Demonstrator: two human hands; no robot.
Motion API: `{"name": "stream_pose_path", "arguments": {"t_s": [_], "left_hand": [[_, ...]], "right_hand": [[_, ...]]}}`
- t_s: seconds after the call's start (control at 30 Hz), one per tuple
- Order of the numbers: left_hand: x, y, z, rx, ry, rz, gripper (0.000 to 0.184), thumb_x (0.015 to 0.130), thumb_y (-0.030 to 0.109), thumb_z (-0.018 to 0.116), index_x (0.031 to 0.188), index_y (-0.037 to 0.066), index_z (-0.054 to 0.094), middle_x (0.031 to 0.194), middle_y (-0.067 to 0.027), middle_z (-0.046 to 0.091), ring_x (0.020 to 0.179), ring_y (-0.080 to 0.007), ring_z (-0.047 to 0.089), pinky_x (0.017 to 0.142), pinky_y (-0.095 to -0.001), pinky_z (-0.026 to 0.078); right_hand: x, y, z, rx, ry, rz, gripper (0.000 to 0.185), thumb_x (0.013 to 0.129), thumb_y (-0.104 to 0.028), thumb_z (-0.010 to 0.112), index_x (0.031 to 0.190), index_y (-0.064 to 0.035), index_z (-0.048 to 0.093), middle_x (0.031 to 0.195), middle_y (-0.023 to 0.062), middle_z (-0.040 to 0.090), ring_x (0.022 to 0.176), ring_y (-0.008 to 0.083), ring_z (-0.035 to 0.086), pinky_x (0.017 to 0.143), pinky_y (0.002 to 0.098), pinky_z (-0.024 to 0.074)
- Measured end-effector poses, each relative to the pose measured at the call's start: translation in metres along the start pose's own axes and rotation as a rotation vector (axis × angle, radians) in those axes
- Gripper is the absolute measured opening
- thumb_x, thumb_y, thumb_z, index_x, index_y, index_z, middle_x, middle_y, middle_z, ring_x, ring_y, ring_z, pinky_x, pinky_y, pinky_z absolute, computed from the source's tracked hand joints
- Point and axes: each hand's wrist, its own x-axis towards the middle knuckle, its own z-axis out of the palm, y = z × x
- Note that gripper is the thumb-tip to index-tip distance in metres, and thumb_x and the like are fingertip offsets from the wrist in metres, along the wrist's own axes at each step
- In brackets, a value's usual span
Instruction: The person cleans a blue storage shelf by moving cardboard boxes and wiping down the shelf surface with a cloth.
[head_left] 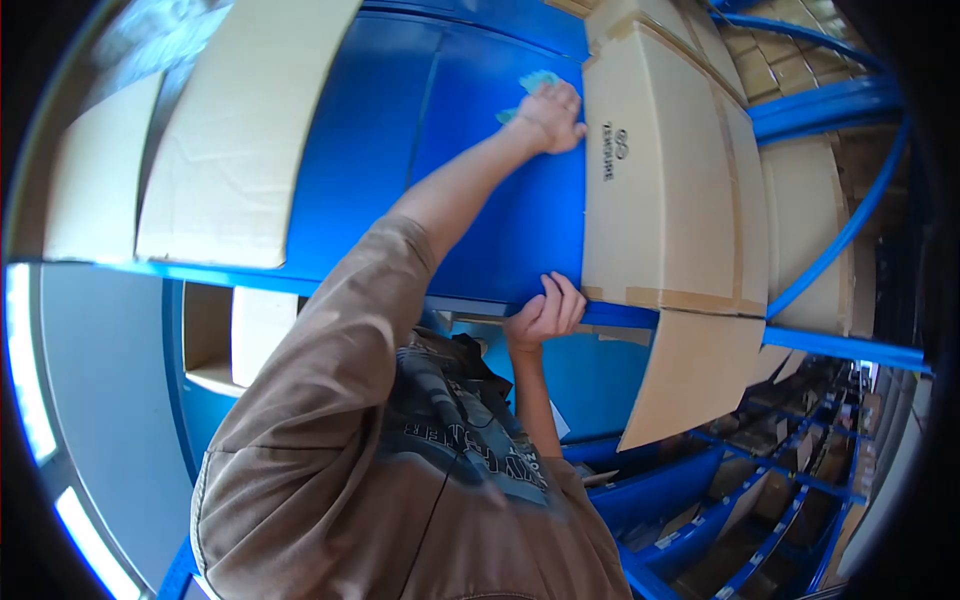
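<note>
Two hands are at the blue shelf (350, 130): the left hand (550, 115) grasps a crumpled pale green cloth (539, 79) against the shelf's surface, while the right hand (547, 312) curls its fingers over the shelf's front edge. One printed cardboard box (635, 170) stands on the shelf to the cloth's right, and plain cardboard (240, 140) stands left.
</note>
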Motion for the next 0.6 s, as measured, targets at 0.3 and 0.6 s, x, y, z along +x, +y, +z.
{"name": "stream_pose_path", "arguments": {"t_s": [0.3, 0.6], "left_hand": [[-0.205, 0.037, -0.085, -0.209, 0.028, 0.41, 0.038, 0.1, 0.013, 0.059, 0.135, -0.001, 0.063, 0.147, -0.0195, 0.06, 0.138, -0.0372, 0.056, 0.121, -0.0475, 0.043], [-0.258, -0.067, -0.35, 1.258, -0.059, 0.096, 0.049, 0.103, 0.006, 0.058, 0.152, 0.006, 0.053, 0.154, -0.0174, 0.057, 0.145, -0.0417, 0.052, 0.126, -0.0529, 0.039]], "right_hand": [[-0.002, 0.0, -0.002, 0.06, -0.01, -0.022, 0.027, 0.097, -0.011, 0.05, 0.093, -0.0024, 0.075, 0.105, 0.0143, 0.075, 0.088, 0.0353, 0.062, 0.088, 0.0465, 0.0493], [-0.009, 0.009, -0.001, 0.051, 0.026, -0.011, 0.037, 0.103, -0.02, 0.048, 0.092, -0.0026, 0.078, 0.1, 0.0131, 0.076, 0.088, 0.0301, 0.064, 0.088, 0.0449, 0.0537]]}}
